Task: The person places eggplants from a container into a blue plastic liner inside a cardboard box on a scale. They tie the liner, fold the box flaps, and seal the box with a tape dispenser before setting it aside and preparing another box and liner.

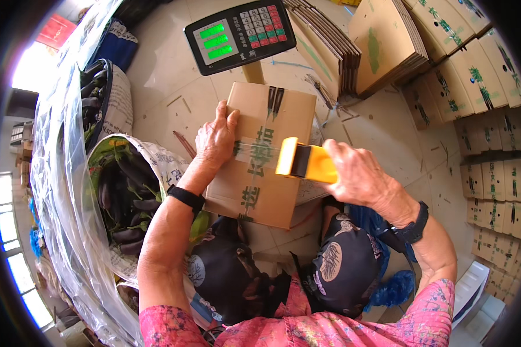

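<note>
A closed cardboard carton [269,186] with green and black print lies tilted in front of my knees. My left hand [217,134] grips its left edge, the thumb at the side and the fingers pointing away from me. In my right hand [360,171] is a yellow packing-tape dispenser [314,162], held at the carton's right side. A strip of clear tape [249,152] crosses the carton's top near the middle. The hand hides the dispenser's rear end. Beyond the carton stands a weighing scale's display panel [241,37] with lit green readouts and a keypad.
On the left, woven sacks hold dark eggplants [128,191], beside hanging clear plastic sheeting [65,186]. Flattened cartons [330,47] lean at the upper right. Stacked printed cartons [477,82] line the right side. Blue plastic [393,288] lies by my right knee, near a white stool [471,282].
</note>
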Tool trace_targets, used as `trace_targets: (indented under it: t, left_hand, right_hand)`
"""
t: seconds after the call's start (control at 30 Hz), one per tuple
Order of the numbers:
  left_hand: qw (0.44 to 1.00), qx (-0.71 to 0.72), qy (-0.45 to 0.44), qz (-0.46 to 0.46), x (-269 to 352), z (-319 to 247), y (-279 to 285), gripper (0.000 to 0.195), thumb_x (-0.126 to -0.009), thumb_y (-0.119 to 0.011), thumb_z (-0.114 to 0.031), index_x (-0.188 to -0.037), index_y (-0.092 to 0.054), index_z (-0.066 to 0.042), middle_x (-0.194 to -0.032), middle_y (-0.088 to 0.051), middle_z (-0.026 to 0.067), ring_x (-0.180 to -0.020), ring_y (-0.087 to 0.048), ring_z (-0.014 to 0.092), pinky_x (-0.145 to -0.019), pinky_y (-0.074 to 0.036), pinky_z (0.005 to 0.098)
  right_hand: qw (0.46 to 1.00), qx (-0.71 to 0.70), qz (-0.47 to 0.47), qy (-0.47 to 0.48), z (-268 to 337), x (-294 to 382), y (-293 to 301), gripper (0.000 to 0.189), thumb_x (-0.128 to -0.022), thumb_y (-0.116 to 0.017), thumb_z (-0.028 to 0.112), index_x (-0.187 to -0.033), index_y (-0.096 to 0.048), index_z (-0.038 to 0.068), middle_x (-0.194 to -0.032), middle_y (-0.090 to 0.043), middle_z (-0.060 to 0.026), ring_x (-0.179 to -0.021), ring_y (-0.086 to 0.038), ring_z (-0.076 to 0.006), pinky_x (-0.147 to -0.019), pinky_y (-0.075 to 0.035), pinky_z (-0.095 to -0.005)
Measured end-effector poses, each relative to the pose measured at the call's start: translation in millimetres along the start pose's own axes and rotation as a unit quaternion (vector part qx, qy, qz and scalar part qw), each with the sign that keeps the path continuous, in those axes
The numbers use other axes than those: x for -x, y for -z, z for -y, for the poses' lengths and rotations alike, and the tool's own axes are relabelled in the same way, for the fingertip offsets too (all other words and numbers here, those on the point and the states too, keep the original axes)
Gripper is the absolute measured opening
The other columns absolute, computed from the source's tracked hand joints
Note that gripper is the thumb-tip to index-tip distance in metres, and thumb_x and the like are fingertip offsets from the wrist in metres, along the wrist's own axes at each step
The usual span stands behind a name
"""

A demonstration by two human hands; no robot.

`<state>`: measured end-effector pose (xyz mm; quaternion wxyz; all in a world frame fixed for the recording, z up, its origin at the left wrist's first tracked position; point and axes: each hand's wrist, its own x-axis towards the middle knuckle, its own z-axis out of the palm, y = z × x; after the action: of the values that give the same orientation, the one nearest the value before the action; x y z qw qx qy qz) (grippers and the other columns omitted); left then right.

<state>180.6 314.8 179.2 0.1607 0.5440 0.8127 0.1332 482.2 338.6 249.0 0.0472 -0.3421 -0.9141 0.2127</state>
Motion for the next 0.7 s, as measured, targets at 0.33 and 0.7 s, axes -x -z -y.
trace_targets:
  t: [0.33,0.7]
  left_hand:
    - [0.999,0.012,-0.036,-0.034,2,6,-1,0.05,-0.099,-0.036,-0.044,-0.136,-0.043,-0.012,-0.1,-0.067,0.0214,-0.089,-0.062,0.045,-0.082,-0.047,0.0529]
    - [0.996,0.051,-0.052,-0.044,-3,18,-6,0.051,-0.099,-0.037,-0.044,-0.131,-0.049,-0.007,-0.101,-0.067,0.0238,-0.092,-0.063,0.044,-0.085,-0.048,0.0494]
  right_hand:
    - [0.991,-0.097,-0.094,-0.016,-86,70,-87,0.055,-0.069,-0.081,0.024,-0.104,-0.044,0.002,-0.093,-0.059,-0.0199,-0.088,-0.061,-0.0412,-0.073,-0.053,-0.0443]
    - [0.988,-0.072,-0.058,-0.127,-143,156,-131,0.05,-0.072,-0.079,0.03,-0.1,-0.048,0.003,-0.089,-0.059,-0.0212,-0.084,-0.061,-0.0419,-0.071,-0.051,-0.0471]
